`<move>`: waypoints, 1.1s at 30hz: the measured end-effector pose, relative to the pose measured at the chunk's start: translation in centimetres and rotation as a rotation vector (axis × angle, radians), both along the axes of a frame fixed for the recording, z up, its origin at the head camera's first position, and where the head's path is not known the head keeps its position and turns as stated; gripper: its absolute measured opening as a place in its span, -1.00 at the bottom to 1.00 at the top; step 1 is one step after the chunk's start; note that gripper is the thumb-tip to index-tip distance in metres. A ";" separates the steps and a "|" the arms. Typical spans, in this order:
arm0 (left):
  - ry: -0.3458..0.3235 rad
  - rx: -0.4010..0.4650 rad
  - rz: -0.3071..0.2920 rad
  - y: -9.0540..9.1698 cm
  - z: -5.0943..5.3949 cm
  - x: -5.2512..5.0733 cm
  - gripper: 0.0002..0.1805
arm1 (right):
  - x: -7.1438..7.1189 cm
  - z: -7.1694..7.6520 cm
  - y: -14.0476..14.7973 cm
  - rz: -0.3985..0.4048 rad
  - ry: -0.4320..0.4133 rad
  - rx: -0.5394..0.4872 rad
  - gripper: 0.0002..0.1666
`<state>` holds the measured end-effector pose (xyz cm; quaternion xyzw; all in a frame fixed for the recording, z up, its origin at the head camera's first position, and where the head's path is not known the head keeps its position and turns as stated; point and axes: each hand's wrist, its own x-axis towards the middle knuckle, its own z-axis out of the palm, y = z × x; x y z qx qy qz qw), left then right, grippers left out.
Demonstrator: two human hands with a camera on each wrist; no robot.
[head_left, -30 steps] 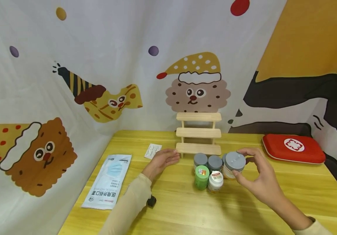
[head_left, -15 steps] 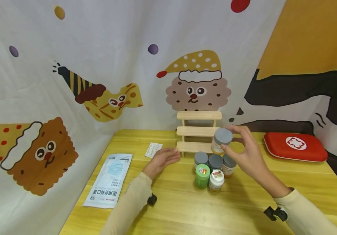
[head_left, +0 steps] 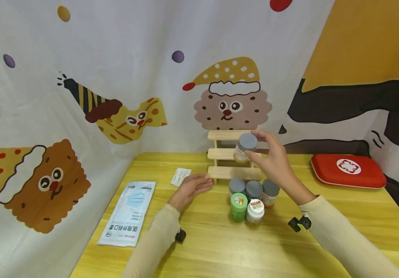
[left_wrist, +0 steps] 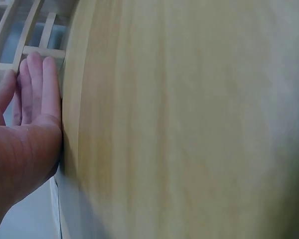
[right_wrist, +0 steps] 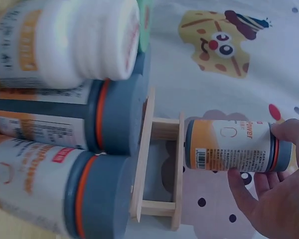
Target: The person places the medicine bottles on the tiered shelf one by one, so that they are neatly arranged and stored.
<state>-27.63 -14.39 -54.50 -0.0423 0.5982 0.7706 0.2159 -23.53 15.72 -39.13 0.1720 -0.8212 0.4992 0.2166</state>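
In the head view my right hand [head_left: 274, 160] grips a grey-lidded supplement bottle [head_left: 242, 148] by its upper part, thumb and fingers on either side. That bottle is raised in front of the upper tiers of a three-step wooden display rack [head_left: 232, 173]; whether it touches a step I cannot tell. My left hand [head_left: 190, 190] has its fingers stretched out, with fingertips at the rack's lower left end; the left wrist view shows the straight fingers [left_wrist: 51, 87] against the wood. Before the rack stand several grey-lidded bottles [head_left: 270, 191], a green bottle [head_left: 238, 208] and a white bottle [head_left: 255, 213].
A red zip case [head_left: 349, 170] lies at the back right of the wooden table [head_left: 220, 251]. On the left are a surgical mask packet [head_left: 128, 214] and a small white card [head_left: 181, 176]. A cartoon-printed cloth [head_left: 171, 34] hangs close behind the rack.
My right hand has lifted the grey-lidded bottle from the right of the group and carried it up and left to the rack. The left hand has stayed in place.
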 end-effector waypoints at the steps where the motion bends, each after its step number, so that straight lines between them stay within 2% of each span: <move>1: -0.001 0.001 0.000 0.0 0.0 0.0 -0.68 | -0.5 0.1 -0.2 0.005 -0.007 -0.012 -0.30; 5: 0.002 0.000 -0.013 -0.1 -0.1 0.0 -0.66 | -2.0 0.4 -0.9 0.033 -0.030 -0.060 -0.30; 18: -0.024 0.050 -0.049 -0.3 0.1 -0.7 -0.71 | -5.9 2.3 -3.0 0.037 -0.099 -0.067 -0.36; 24: -0.042 0.063 -0.037 -0.2 0.2 -0.7 -0.73 | -7.6 2.4 -4.0 0.049 -0.098 -0.124 -0.36; 33: -0.029 0.050 -0.027 -0.4 0.0 -0.5 -0.68 | -9.7 2.1 -5.1 -0.001 -0.128 -0.164 -0.34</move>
